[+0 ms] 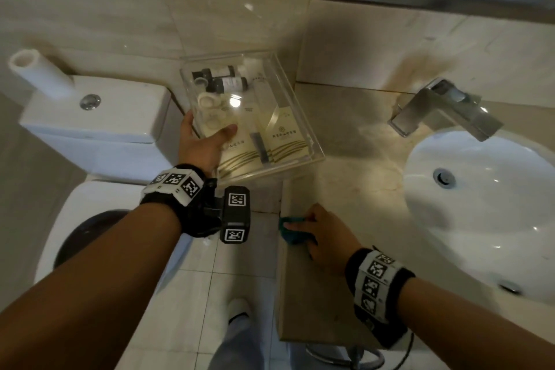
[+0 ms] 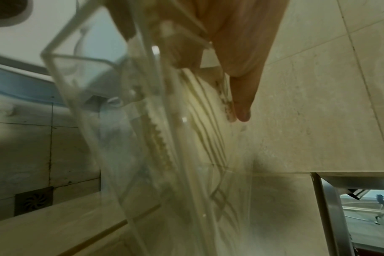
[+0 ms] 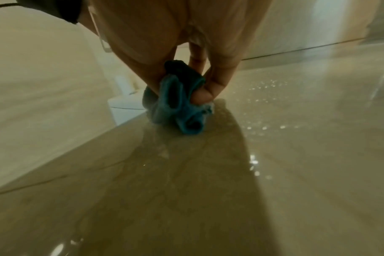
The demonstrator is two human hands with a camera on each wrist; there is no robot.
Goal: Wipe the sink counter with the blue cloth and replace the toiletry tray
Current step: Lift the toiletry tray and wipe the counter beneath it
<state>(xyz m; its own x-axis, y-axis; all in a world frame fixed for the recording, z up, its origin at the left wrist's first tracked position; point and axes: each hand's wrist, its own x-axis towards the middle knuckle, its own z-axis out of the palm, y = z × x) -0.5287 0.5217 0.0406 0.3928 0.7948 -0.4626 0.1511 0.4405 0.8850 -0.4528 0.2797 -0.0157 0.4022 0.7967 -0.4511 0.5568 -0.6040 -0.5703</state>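
- Your right hand (image 1: 322,231) fingers (image 3: 205,94) pinch the bunched blue cloth (image 3: 182,110) against the desk (image 1: 354,189) near its left edge.
- Your left hand (image 1: 201,141) fingers grip the clear toiletry tray (image 1: 309,141), held above the desk's left corner beside the toilet tank (image 1: 99,117).

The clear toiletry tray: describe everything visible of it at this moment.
The toiletry tray is a clear, rigid, shallow rectangular box that looks like acrylic, with low walls and no lid. The left hand grips its near left corner, thumb inside over a packet, holding it tilted in the air by the wall corner, above the counter's left end and the gap beside the toilet. Inside lie two dark bottles, white caps and cream packets.
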